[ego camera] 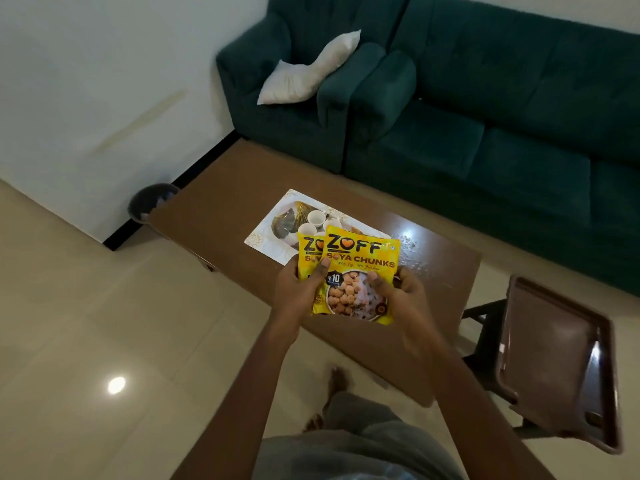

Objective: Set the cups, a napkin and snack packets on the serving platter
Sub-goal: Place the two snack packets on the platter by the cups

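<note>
- A front packet (360,268) and a rear packet (307,255), both yellow snack packs, are being held overlapped above the brown table (221,202).
- Their long axes are running away from the person, with the printed faces turned up and the brand-name ends pointing toward the green sofa (485,140).
- Both packets are being pinched by the left hand (300,293), while the front packet's right edge is being gripped by the right hand (404,295).
- The platter (268,235) and white cups (317,217) are being partly hidden behind the packets.
- A bin (149,202) is being glimpsed past the table's far-left end, and a brown chair (554,358) is standing at the right.
</note>
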